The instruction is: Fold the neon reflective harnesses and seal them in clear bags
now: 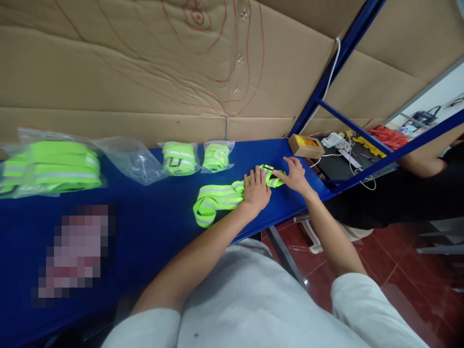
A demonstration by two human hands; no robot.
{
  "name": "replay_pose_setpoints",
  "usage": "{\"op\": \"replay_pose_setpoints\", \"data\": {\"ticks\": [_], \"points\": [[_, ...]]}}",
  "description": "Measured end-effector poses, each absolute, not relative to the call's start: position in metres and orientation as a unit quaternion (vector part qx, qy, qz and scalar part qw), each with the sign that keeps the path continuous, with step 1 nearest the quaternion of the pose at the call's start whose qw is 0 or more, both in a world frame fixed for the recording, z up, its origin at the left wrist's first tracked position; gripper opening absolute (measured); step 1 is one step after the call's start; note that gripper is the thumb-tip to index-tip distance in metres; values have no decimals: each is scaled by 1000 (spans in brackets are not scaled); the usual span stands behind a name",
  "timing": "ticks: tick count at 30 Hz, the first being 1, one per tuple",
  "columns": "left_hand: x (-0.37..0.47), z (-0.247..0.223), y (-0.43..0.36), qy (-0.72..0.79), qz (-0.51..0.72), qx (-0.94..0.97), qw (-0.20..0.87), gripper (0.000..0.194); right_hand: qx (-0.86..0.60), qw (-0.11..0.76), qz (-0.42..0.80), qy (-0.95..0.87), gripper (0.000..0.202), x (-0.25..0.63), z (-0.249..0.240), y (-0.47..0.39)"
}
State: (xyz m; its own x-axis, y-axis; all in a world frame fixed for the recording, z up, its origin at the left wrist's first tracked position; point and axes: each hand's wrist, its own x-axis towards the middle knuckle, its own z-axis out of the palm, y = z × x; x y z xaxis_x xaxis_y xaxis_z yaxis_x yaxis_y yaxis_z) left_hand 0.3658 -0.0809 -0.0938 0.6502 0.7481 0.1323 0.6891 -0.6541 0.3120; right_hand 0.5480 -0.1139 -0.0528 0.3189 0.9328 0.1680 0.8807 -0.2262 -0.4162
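Observation:
A neon yellow-green reflective strap [221, 192] with silver stripes lies partly folded on the blue table, a loop of it standing out at the left end. My left hand [257, 188] is pressed flat on its middle, fingers stretched out. At the strap's right end, my right hand [295, 175] has its fingers spread, the thumb touching or just above the bunched part. A black piece shows on the strap between both hands. Whatever lies beneath my left palm is hidden.
Bagged neon straps [65, 164] lie at the left, with two smaller bagged rolls [179, 158] by the cardboard wall. An empty clear bag [132, 159] lies between them. A small cardboard box [306, 146] stands near the blue frame post. Another person's arm [424, 157] is at far right.

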Motion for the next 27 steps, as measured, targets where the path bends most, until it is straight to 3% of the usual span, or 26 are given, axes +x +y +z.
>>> {"op": "replay_pose_setpoints", "data": {"ticks": [5, 14, 20, 23, 27], "points": [[364, -92, -81, 394, 126, 903, 119, 73, -806, 257, 188, -500, 65, 543, -63, -97], [358, -88, -79, 377, 116, 911, 119, 75, -801, 317, 209, -462, 59, 530, -64, -87], [361, -87, -81, 415, 97, 898, 112, 77, -792, 331, 81, -507, 52, 522, -66, -93], [362, -87, -80, 428, 93, 893, 103, 75, -772, 338, 21, -538, 58, 514, -70, -95], [360, -86, -78, 450, 85, 884, 93, 71, -740, 255, -79, -617, 59, 506, -78, -96]]}}
